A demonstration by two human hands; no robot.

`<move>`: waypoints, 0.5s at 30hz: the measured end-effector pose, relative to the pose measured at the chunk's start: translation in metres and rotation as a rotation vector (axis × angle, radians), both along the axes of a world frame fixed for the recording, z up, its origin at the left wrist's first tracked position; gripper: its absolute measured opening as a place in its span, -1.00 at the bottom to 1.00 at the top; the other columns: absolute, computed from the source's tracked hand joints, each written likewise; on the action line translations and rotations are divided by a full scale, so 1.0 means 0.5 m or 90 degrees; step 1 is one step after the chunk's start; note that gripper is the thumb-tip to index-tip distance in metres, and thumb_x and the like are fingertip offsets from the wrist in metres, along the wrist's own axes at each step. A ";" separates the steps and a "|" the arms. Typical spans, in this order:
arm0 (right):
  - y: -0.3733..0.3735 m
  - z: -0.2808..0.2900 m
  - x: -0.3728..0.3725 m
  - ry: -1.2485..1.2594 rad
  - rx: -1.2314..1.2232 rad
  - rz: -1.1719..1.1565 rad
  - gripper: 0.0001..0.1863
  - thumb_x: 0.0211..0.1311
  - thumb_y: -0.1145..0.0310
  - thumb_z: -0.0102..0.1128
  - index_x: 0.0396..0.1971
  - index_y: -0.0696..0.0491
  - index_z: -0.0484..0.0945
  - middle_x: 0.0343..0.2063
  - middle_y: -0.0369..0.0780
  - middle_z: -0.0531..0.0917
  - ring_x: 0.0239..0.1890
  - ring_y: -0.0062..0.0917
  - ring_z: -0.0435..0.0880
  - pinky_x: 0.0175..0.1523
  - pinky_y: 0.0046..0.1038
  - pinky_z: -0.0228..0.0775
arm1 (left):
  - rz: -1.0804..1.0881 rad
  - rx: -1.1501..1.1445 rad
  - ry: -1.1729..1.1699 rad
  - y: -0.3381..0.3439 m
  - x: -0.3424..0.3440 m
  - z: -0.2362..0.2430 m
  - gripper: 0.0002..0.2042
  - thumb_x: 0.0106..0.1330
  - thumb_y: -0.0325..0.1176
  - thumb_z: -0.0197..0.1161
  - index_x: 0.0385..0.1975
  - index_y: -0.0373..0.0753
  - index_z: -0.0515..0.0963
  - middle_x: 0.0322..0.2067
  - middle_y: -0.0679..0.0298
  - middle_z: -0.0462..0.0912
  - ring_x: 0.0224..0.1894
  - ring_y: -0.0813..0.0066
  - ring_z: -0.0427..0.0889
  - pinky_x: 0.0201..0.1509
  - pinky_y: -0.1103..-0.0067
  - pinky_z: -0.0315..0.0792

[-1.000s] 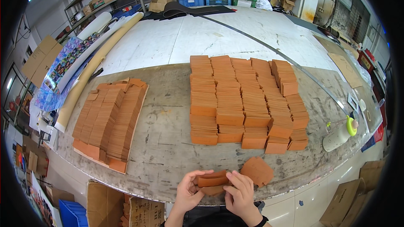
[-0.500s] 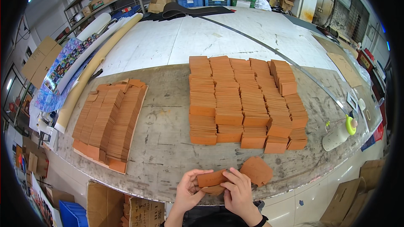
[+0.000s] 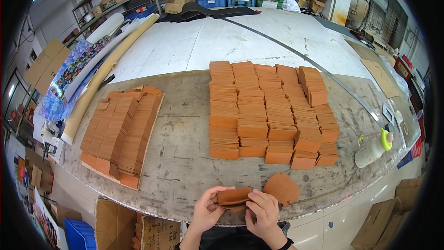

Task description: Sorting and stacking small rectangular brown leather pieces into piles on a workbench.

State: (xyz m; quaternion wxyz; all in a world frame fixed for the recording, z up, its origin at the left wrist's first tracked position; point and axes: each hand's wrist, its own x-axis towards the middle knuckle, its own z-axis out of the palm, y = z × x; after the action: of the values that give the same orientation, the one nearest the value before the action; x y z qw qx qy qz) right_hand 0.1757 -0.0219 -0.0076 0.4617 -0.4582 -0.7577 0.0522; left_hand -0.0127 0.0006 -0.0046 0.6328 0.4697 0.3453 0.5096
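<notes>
Close to the table's front edge, my left hand (image 3: 206, 210) and my right hand (image 3: 263, 213) hold a small stack of brown leather pieces (image 3: 233, 197) between them. The left thumb and fingers grip the stack's left end; the right fingers press on its right end. Its pieces are slightly fanned apart on the near side. Just beyond my right hand lies a loose pile of brown leather pieces (image 3: 282, 189). Farther off stand large rows of stacked leather pieces (image 3: 273, 115). At the left, more leather pieces (image 3: 118, 134) lie in rows on a board.
The worktable (image 3: 178, 157) has a worn grey near part. A white bottle with a green lid (image 3: 372, 150) stands at the right. A long metal strip (image 3: 300, 55) crosses the far right. Rolls of material (image 3: 106, 62) lie along the left edge. An open cardboard box (image 3: 115, 222) sits below.
The top leather piece in my hands has tilted and bowed, opening a gap between the layers. My right fingers have curled in a little. The piles on the table stay put.
</notes>
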 end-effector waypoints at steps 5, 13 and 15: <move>-0.003 0.013 -0.002 -0.071 -0.013 -0.026 -0.62 0.00 0.56 0.23 -0.11 0.01 0.58 0.08 -0.23 0.63 0.19 -0.32 0.56 0.22 -0.23 0.30 | 0.008 -0.011 -0.015 -0.002 0.000 0.003 -0.50 0.24 -0.83 0.04 0.20 -0.38 0.27 0.22 -0.06 0.43 0.23 0.26 0.49 0.28 0.44 0.45; -0.002 0.011 -0.002 -0.105 -0.018 -0.044 -0.63 -0.02 0.56 0.23 -0.12 0.02 0.58 0.08 -0.23 0.64 0.18 -0.30 0.56 0.23 -0.22 0.29 | -0.007 0.072 0.060 0.000 -0.004 -0.010 -0.49 0.24 -0.82 0.05 0.21 -0.36 0.28 0.21 -0.04 0.45 0.21 0.24 0.51 0.26 0.43 0.46; -0.005 -0.004 -0.001 -0.002 -0.020 0.012 -0.61 -0.06 0.58 0.24 -0.13 0.04 0.58 0.10 -0.18 0.61 0.17 -0.26 0.56 0.20 -0.18 0.31 | -0.012 0.059 0.069 -0.001 -0.002 -0.006 -0.49 0.24 -0.82 0.05 0.21 -0.36 0.28 0.20 -0.03 0.46 0.21 0.24 0.52 0.26 0.43 0.46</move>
State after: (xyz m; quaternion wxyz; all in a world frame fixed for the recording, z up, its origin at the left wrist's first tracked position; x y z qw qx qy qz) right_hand 0.1751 -0.0244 -0.0095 0.4524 -0.4583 -0.7621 0.0679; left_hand -0.0136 0.0002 -0.0075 0.5954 0.5285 0.3505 0.4933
